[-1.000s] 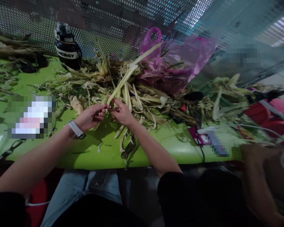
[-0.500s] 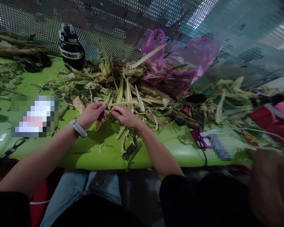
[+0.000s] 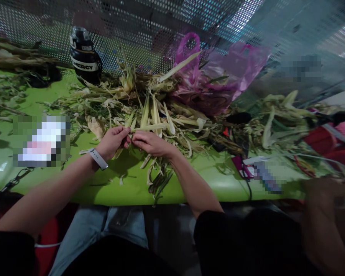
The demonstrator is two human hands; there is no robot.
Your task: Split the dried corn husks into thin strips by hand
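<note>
My left hand (image 3: 113, 142), with a pale watch band (image 3: 98, 158) on its wrist, is closed in a pinch above the table's front half. A pale strip of corn husk (image 3: 151, 127) runs right from its fingertips, behind my other hand. Close beside it, my right hand (image 3: 151, 143) is also pinched, its fingertips almost touching the left ones. What lies between the right fingertips is too small to make out. Just beyond both hands spreads a heap of dried corn husks (image 3: 145, 111). More husk scraps (image 3: 161, 178) hang toward the front edge below my right hand.
A dark bottle (image 3: 84, 57) stands behind the heap, left of a pink plastic bag (image 3: 212, 92). On the green table (image 3: 103, 193) lie a blurred-out phone (image 3: 43, 142) and a second blurred device (image 3: 267, 178). Another person's arm (image 3: 322, 218) is at the right. A perforated panel (image 3: 132, 23) rises behind.
My hands have shifted slightly, and their fingertips have drawn closer together. The left wrist has turned a little. The heap, bottle and bag stay where they were.
</note>
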